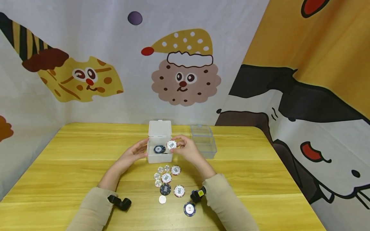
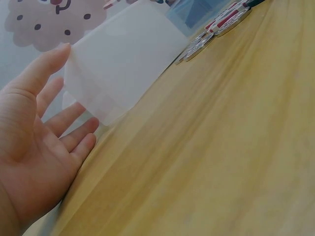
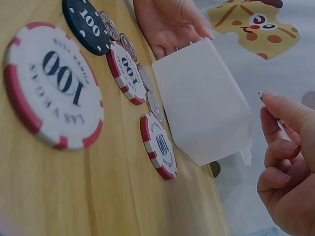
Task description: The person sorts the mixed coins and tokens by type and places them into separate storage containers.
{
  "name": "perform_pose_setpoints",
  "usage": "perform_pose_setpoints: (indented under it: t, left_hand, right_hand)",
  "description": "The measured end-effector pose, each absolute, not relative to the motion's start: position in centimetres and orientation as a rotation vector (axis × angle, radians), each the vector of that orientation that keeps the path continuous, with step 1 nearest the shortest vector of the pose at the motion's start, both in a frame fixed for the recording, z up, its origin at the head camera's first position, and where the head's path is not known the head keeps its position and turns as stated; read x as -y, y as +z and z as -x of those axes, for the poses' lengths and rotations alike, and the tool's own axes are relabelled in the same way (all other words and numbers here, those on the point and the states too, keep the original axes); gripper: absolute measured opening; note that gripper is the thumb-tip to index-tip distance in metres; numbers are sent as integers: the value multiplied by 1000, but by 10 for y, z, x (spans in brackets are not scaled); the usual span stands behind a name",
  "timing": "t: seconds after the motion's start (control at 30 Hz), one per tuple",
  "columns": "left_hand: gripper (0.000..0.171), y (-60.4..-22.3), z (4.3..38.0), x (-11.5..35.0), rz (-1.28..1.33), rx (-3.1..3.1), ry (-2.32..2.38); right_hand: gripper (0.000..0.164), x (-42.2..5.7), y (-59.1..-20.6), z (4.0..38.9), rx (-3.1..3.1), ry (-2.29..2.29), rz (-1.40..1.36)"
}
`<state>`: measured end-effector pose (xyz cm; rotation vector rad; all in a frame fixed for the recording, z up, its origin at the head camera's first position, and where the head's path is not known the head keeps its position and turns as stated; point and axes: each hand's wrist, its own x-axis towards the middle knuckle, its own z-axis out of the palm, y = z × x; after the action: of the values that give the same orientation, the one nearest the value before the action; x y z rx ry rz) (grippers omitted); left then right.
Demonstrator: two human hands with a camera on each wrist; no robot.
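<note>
A white plastic box (image 1: 160, 158) stands on the table with its lid raised at the back. Dark poker chips (image 1: 159, 149) lie inside it. My right hand (image 1: 187, 150) pinches a white poker chip (image 1: 171, 145) marked 100 over the box's right rim. In the right wrist view that chip is mostly hidden by the fingers. My left hand (image 1: 130, 157) rests its fingertips against the box's left side, fingers fairly straight in the left wrist view. In front of the box lie red-edged white poker chips (image 3: 53, 84), a black poker chip (image 1: 165, 189) and several silver coins (image 1: 157, 176).
A clear plastic box (image 1: 212, 148) stands right of the white box, behind my right hand. Nearer me, a blue-edged poker chip (image 1: 189, 209) lies by the right wrist camera and a pale coin (image 1: 162, 199) below the black chip. A printed curtain (image 1: 121, 109) hangs behind the table.
</note>
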<state>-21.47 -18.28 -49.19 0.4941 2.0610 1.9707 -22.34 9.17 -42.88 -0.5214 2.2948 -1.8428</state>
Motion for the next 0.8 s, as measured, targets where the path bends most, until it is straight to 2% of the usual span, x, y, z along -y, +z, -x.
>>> perform_pose_setpoints:
  t: [0.1, 0.37, 0.8]
  left_hand:
    - [62, -492, 215, 182, -502, -2061, 1974]
    - [63, -493, 215, 183, -501, -2072, 1964]
    - [64, -494, 215, 183, -501, -2068, 1969]
  right_hand:
    - [43, -88, -419, 221, -2288, -1853, 514]
    - [43, -80, -447, 243, -2329, -1881, 452]
    - [39, -73, -448, 247, -2421, -1852, 407]
